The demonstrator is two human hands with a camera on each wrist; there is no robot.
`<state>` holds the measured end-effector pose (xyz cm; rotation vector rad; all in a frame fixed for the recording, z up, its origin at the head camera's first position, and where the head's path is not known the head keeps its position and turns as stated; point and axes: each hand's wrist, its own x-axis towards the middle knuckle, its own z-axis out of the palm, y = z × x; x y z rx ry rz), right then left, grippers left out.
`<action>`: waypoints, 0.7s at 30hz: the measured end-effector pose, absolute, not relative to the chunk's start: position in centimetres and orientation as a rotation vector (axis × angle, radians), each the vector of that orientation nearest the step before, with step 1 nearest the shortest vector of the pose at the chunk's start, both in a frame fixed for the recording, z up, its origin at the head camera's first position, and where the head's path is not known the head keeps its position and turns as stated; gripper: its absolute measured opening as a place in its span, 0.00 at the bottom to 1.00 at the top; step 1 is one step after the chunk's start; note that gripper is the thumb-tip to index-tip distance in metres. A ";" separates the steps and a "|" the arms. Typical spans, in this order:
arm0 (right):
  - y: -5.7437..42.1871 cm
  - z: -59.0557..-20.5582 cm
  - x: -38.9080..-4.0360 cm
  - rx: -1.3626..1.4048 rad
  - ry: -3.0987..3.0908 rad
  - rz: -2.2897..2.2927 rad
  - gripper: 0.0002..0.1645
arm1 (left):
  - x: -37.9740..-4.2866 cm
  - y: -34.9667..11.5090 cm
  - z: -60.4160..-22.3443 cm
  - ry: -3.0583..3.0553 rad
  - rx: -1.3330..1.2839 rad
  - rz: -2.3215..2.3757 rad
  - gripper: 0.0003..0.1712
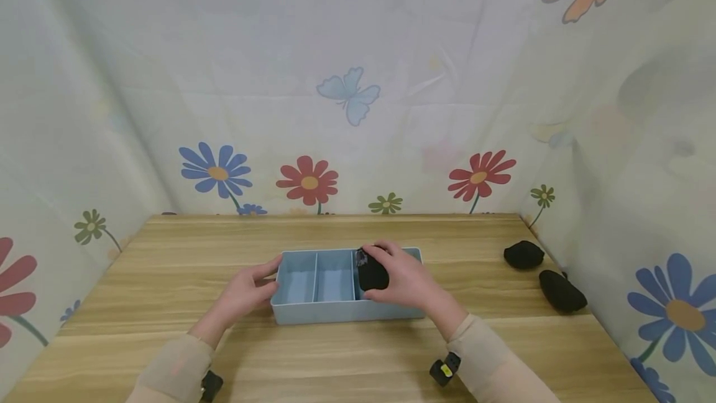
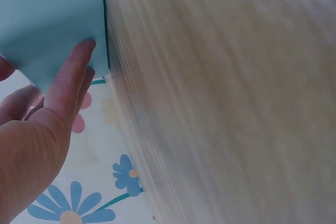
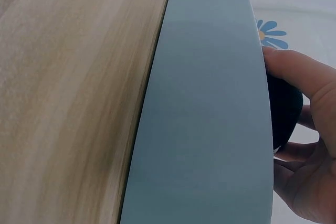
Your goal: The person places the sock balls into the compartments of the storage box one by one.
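Observation:
A light blue divided box stands on the wooden table in front of me, its two left compartments showing bare floors. My left hand touches the box's left end. In the left wrist view its fingers lie fairly straight against the end wall. Over the right half of the box, my right hand grips a soft-looking black bundle between thumb and fingers. The bundle's lower part is inside the compartment right of the middle divider. From the right wrist view, the bundle shows partly above the box's front wall. My hand hides much of the right end.
Two more black bundles, a rounder one and a longer one, lie near the table's right edge. A pale cloth with flowers and butterflies surrounds the wooden table at the back and sides.

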<state>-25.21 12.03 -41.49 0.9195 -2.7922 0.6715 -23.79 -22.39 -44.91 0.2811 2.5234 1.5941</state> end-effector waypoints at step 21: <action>13.5 -41.4 -24.7 0.876 -2.741 0.666 0.46 | -23.7 -22.4 -45.0 2.533 0.316 1.593 0.34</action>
